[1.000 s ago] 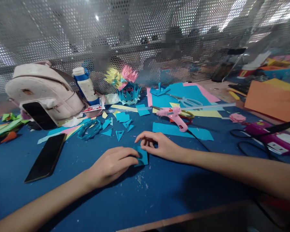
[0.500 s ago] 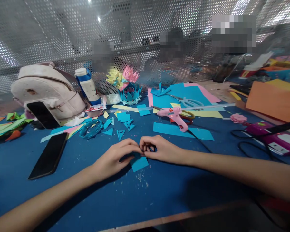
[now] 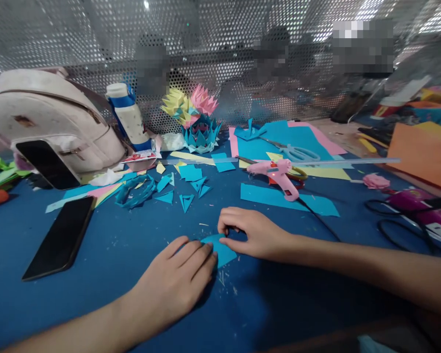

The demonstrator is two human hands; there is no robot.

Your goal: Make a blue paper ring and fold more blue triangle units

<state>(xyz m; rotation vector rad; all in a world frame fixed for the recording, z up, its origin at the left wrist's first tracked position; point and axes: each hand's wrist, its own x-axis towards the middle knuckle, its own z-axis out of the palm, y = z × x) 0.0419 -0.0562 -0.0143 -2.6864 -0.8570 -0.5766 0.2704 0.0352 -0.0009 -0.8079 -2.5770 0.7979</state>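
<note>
A small piece of blue paper (image 3: 224, 252) lies on the blue tabletop between my two hands. My left hand (image 3: 187, 269) grips its left edge, fingers bent and close together, with the thumb hidden underneath. At the upper right edge of the paper, my right hand (image 3: 248, 233) has its fingers curled in and the thumb on the sheet. Folded blue paper triangles (image 3: 186, 202) lie just beyond, beside several blue paper squares (image 3: 190, 172). A pink hot glue gun (image 3: 277, 174) rests past my right hand, over a blue paper strip (image 3: 316, 204).
Two phones, one flat (image 3: 61, 240) and one leaning on a white backpack (image 3: 55, 122), are at left. A bottle (image 3: 128, 117) and folded paper flowers (image 3: 200, 122) stand at the back. Scissors (image 3: 297, 152) lie on coloured sheets; a purple power strip (image 3: 422, 211) with cables is right.
My left hand has come toward me and turned palm-down over the paper's left edge. The hands are farther apart, showing more of the sheet. The view has shifted slightly.
</note>
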